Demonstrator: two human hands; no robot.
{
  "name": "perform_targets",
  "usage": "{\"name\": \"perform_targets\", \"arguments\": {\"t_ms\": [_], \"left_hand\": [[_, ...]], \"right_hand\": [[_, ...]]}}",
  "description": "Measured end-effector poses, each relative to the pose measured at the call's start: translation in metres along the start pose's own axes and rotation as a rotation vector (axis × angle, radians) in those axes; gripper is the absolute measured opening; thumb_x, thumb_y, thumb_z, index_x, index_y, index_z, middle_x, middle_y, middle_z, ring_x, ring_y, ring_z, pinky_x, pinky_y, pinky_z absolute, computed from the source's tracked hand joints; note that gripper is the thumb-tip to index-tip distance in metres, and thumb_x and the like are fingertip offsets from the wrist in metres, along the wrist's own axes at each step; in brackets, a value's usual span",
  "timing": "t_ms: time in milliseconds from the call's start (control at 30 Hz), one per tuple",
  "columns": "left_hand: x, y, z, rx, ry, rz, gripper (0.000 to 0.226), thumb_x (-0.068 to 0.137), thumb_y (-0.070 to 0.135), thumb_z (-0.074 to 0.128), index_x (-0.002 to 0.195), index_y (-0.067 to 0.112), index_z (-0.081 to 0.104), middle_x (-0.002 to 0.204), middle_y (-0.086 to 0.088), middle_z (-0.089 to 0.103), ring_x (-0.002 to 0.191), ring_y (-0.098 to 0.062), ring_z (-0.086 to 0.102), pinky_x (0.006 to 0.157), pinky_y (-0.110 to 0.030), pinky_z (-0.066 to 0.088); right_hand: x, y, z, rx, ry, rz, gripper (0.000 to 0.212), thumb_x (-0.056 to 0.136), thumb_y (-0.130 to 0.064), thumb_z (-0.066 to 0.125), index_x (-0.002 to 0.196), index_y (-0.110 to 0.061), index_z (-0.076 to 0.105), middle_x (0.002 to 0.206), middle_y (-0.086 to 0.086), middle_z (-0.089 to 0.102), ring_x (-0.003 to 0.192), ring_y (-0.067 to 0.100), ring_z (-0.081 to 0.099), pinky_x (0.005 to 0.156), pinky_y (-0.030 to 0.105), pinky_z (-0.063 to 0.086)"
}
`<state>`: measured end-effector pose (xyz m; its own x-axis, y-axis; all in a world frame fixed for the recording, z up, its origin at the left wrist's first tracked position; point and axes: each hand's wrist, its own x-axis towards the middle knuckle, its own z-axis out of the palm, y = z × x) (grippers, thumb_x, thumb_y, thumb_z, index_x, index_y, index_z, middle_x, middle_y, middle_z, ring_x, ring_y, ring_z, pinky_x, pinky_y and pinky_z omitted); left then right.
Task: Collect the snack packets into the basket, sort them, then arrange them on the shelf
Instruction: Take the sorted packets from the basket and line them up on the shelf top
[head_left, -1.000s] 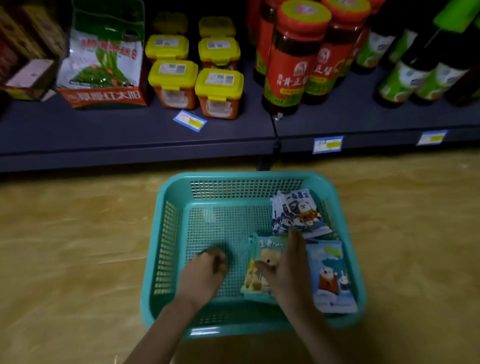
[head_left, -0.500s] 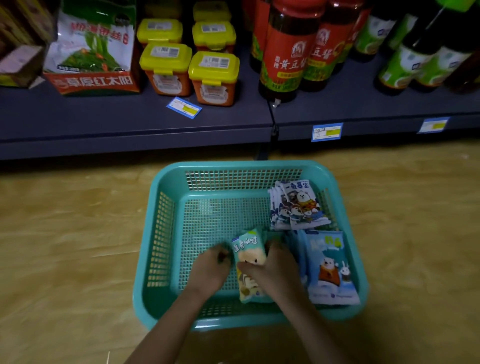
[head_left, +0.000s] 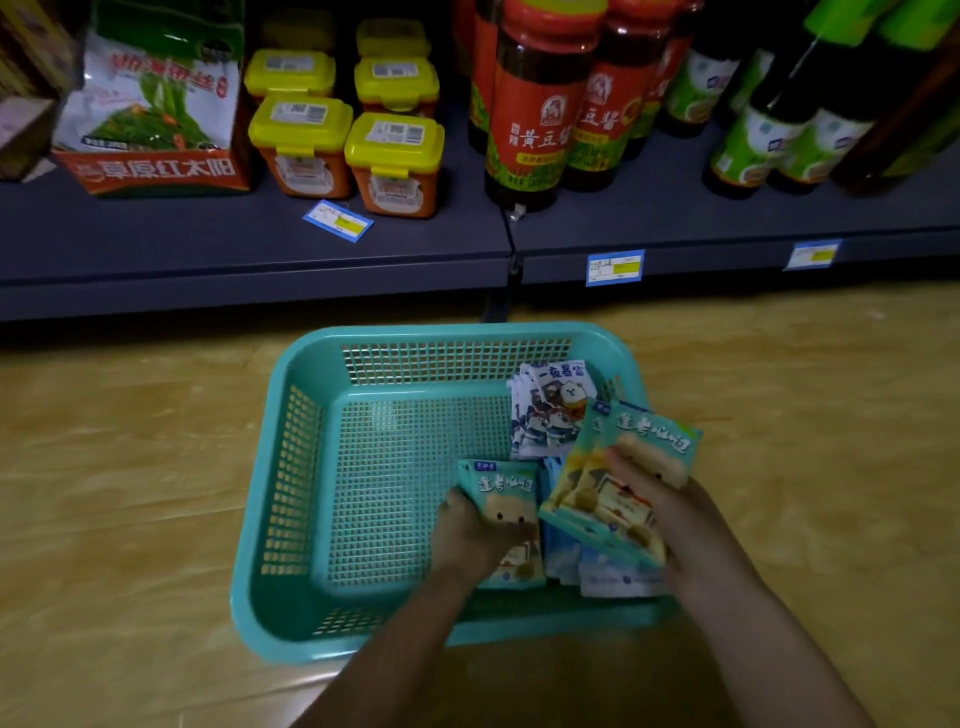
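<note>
Half a second back both hands were bunched together low at the front of the basket. Now they've split up: the right hand has come up and swung over to the right with a fan of teal packets, and the left hand is left with a single teal packet of its own.

Right hand's fingers are curled round its bunch, with one finger lying across the front. The fan sits tilted over the basket's right side and overlaps the rim there. Can't tell exactly how many are in it, looks like at least two.

Left hand grips the single teal packet by its left edge. That packet stands roughly upright, low inside the basket toward the front, just beside the fan.

Basket itself sits on the wooden floor, right in front of the shelf. Its back right corner has a stack of white packets with a cartoon dog on them. Below the fan there are a few pale blue packets lying flat on the mesh, mostly covered up.

Up on the shelf, left to right: a big bag with greens printed on it, some yellow-lidded tubs stacked two high, red-labelled jars and green-labelled bottles. A loose price tag lies on the shelf board just in front of the tubs.
</note>
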<state>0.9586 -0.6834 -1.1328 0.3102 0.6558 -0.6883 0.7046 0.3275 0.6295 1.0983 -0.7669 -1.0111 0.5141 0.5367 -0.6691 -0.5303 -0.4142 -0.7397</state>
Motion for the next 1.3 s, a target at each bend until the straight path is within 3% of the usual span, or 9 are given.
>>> {"name": "perform_targets", "arguments": {"t_ms": [133, 367, 467, 567, 633, 767, 967, 1167, 1300], "left_hand": [[0.0, 0.007, 0.003, -0.128, -0.056, -0.062, 0.045, 0.053, 0.03, 0.087, 0.09, 0.016, 0.066, 0.097, -0.005, 0.072, 0.086, -0.02, 0.069, 0.076, -0.032, 0.058], [-0.014, 0.017, -0.012, -0.239, -0.063, -0.008, 0.047, 0.057, 0.023, 0.08, 0.096, 0.014, 0.056, 0.082, -0.003, 0.063, 0.071, -0.019, 0.059, 0.061, -0.031, 0.053], [-0.017, 0.03, -0.038, -0.306, -0.116, 0.031, 0.059, 0.057, 0.02, 0.078, 0.11, 0.012, 0.051, 0.095, -0.011, 0.067, 0.084, -0.028, 0.066, 0.072, -0.038, 0.059], [-0.026, 0.045, -0.075, -0.472, -0.089, 0.073, 0.037, 0.073, 0.002, 0.073, 0.088, 0.024, 0.047, 0.077, 0.001, 0.066, 0.066, -0.006, 0.066, 0.049, -0.011, 0.051], [-0.045, 0.061, -0.111, -0.545, -0.063, 0.121, 0.034, 0.072, 0.007, 0.075, 0.085, 0.025, 0.05, 0.065, 0.006, 0.07, 0.066, -0.003, 0.069, 0.047, -0.008, 0.048], [-0.113, 0.108, -0.179, -0.562, -0.036, 0.17, 0.062, 0.046, 0.026, 0.078, 0.106, 0.014, 0.066, 0.093, -0.003, 0.075, 0.09, -0.025, 0.07, 0.08, -0.033, 0.056], [-0.273, 0.219, -0.274, -0.652, 0.1, 0.207, 0.064, 0.045, 0.029, 0.077, 0.105, 0.01, 0.066, 0.094, -0.009, 0.075, 0.08, -0.024, 0.072, 0.067, -0.031, 0.057], [-0.446, 0.343, -0.378, -0.683, 0.142, 0.297, 0.046, 0.057, 0.019, 0.073, 0.101, 0.01, 0.064, 0.088, -0.011, 0.075, 0.071, -0.024, 0.072, 0.065, -0.035, 0.057], [-0.555, 0.411, -0.446, -0.678, 0.202, 0.34, 0.033, 0.068, 0.011, 0.072, 0.1, 0.009, 0.064, 0.082, -0.007, 0.075, 0.066, -0.02, 0.071, 0.057, -0.029, 0.057]], "right_hand": [[-0.003, 0.001, -0.007, 0.054, 0.007, 0.045, 0.025, 0.08, -0.017, 0.067, 0.105, -0.014, 0.064, 0.068, 0.002, 0.074, 0.057, 0.016, 0.071, 0.048, 0.026, 0.052], [0.0, 0.0, -0.012, 0.167, -0.075, 0.08, 0.036, 0.076, -0.017, 0.066, 0.112, -0.015, 0.062, 0.079, 0.006, 0.075, 0.064, 0.019, 0.072, 0.052, 0.028, 0.055], [0.006, -0.004, -0.003, 0.202, -0.135, 0.083, 0.042, 0.067, -0.021, 0.067, 0.108, -0.015, 0.064, 0.081, 0.007, 0.076, 0.067, 0.02, 0.073, 0.058, 0.031, 0.056], [0.003, -0.017, 0.016, 0.173, -0.174, 0.068, 0.041, 0.063, -0.024, 0.067, 0.103, -0.017, 0.067, 0.085, 0.008, 0.076, 0.07, 0.02, 0.073, 0.069, 0.036, 0.055], [-0.009, -0.036, 0.031, 0.137, -0.193, 0.047, 0.04, 0.062, -0.023, 0.067, 0.102, -0.017, 0.066, 0.083, 0.007, 0.076, 0.069, 0.018, 0.073, 0.065, 0.032, 0.056], [-0.066, -0.097, 0.059, 0.088, -0.215, 0.019, 0.023, 0.071, -0.016, 0.068, 0.094, -0.019, 0.067, 0.078, 0.004, 0.076, 0.068, 0.016, 0.072, 0.063, 0.03, 0.053], [-0.212, -0.234, 0.094, 0.052, -0.216, 0.001, 0.021, 0.069, -0.012, 0.07, 0.087, -0.022, 0.069, 0.08, 0.002, 0.076, 0.081, 0.021, 0.07, 0.082, 0.042, 0.051], [-0.366, -0.389, 0.13, 0.031, -0.335, -0.058, 0.042, 0.06, -0.018, 0.071, 0.102, -0.017, 0.067, 0.094, 0.009, 0.075, 0.089, 0.028, 0.071, 0.08, 0.042, 0.054], [-0.455, -0.48, 0.164, -0.012, -0.41, -0.13, 0.029, 0.073, -0.014, 0.07, 0.101, -0.022, 0.067, 0.094, 0.002, 0.075, 0.083, 0.018, 0.072, 0.075, 0.038, 0.055]]}}
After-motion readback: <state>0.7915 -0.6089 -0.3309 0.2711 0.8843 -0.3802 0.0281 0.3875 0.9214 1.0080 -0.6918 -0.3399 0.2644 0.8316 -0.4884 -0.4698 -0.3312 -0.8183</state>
